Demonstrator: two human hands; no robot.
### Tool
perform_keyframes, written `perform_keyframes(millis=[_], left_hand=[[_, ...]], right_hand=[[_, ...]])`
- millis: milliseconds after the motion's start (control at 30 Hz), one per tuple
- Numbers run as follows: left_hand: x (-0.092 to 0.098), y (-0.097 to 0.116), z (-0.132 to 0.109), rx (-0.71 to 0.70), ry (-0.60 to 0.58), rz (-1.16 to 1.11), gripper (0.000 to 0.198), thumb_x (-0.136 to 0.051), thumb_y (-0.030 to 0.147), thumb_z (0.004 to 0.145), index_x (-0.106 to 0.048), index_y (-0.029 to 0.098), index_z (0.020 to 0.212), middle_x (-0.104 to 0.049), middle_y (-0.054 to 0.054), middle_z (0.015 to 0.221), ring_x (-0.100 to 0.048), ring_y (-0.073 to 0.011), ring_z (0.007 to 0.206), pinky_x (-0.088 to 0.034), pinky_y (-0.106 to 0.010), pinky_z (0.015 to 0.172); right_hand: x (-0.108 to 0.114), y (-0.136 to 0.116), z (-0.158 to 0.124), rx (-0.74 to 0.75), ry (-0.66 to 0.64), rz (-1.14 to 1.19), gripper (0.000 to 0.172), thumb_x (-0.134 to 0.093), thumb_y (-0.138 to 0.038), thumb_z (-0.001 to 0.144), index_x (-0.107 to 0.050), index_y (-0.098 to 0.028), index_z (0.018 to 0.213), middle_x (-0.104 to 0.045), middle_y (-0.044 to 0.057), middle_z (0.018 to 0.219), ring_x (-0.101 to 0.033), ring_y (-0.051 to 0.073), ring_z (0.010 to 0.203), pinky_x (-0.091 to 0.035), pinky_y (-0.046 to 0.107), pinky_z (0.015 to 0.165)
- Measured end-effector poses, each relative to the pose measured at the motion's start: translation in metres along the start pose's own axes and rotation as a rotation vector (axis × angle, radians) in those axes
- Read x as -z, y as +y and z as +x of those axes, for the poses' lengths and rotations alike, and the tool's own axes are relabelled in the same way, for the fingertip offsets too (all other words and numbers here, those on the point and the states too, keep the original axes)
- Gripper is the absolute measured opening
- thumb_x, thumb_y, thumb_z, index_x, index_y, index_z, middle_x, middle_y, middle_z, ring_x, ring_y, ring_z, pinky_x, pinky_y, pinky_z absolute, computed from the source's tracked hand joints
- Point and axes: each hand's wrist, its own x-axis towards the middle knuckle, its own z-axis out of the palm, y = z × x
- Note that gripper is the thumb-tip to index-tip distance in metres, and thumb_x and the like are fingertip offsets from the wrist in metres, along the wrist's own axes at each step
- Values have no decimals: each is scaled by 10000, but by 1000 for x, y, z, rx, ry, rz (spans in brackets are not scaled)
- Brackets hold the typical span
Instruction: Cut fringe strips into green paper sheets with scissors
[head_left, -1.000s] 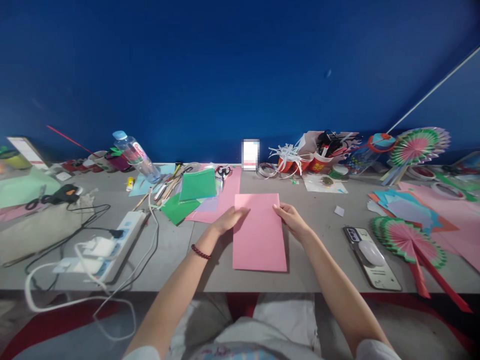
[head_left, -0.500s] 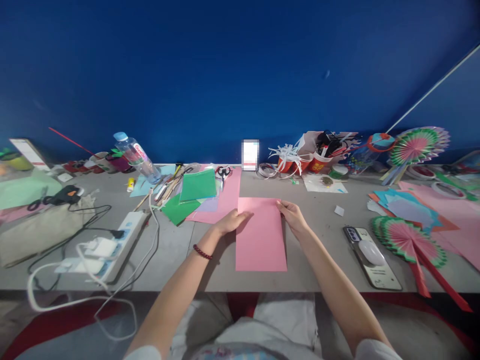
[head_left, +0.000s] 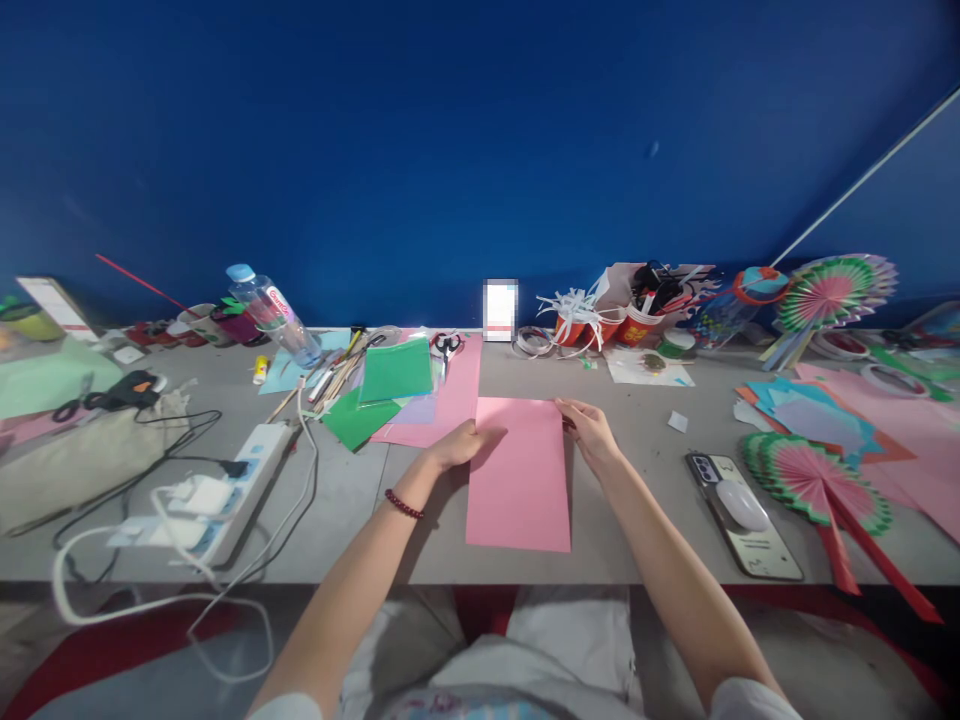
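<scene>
- The pink sheet (head_left: 519, 490) lies between the two hands near the front edge of the grey worktop (head_left: 630, 385), its long sides running away from the person.
- The left hand (head_left: 454, 446) is closed over the sheet's left side, thumb laid on top near the far end; its other fingers are largely hidden. A dark red bead bracelet (head_left: 403, 504) circles that wrist.
- The right hand (head_left: 587, 428) pinches the sheet's far right corner between thumb and index finger, the remaining fingers curled just outside the edge.
- Beyond the left hand lies a larger pink paper (head_left: 466, 365), with green sheets (head_left: 396, 370) and black-handled scissors (head_left: 448, 343) at its far end.
- Farther left are a bundle of thin sticks (head_left: 339, 385), a clear bottle with a blue cap (head_left: 281, 318) that looks tilted, and a white power strip (head_left: 247, 485) with white plugs in it.
- To the right of the right hand, a white mouse (head_left: 742, 505) rests on a smartphone (head_left: 772, 562), and a pink-and-green pleated fan (head_left: 814, 480) lies just beside them.
- Along the back, right of centre, a tape roll (head_left: 534, 342) sits near red cups (head_left: 636, 332) holding white paper strips (head_left: 571, 303) and dark tools.
</scene>
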Motion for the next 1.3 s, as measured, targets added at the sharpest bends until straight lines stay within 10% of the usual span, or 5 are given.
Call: perform_keyframes(millis=[467, 767, 900, 1100, 1300], left_hand=[[-3, 6, 8, -58, 420, -164, 519, -544, 631, 790, -641, 134, 902, -686, -77, 808, -641, -195, 753, -486, -280, 625], [2, 14, 11, -301, 594, -252, 393, -492, 534, 863, -542, 219, 1092, -583, -66, 1068, -600, -102, 738, -446, -187, 533], [2, 11, 11, -340, 583, -222, 393, -402, 528, 901, -520, 219, 1115, -566, -76, 1086, -602, -113, 739, -473, -220, 569], [4, 7, 11, -536, 696, 253, 432, -395, 470, 918, -441, 213, 1262, -463, -135, 1313, -496, -227, 1185, -408, -397, 1003], [-20, 1, 3, -628, 198, 970, 443, -399, 373, 940, -447, 208, 1348, -356, -109, 1480, -258, -261, 1397, -217, -461, 1138]], right_hand=[[0, 6, -7, -130, -342, -140, 394, -721, -505, 690, -712, -147, 855, -692, 45, 697, -626, 168, 619, -475, 260, 589], [11, -6, -6, 788, 642, -523, 436, -436, -481, 901, -677, -121, 948, -674, 86, 795, -631, 219, 789, -495, 322, 694], [5, -6, -11, 1037, 301, -811, 401, -365, -248, 928, -585, -218, 1261, -607, 103, 1254, -522, 245, 1208, -411, 435, 998], [5, 16, -2, 674, -156, -1236, 548, -410, -86, 820, -583, -323, 1282, -378, 25, 1488, -300, 275, 1379, -244, 539, 1105], [14, 16, 0, 544, -354, -1168, 459, -430, -84, 763, -708, -266, 1079, -555, 54, 1336, -445, 231, 1288, -288, 463, 1105]])
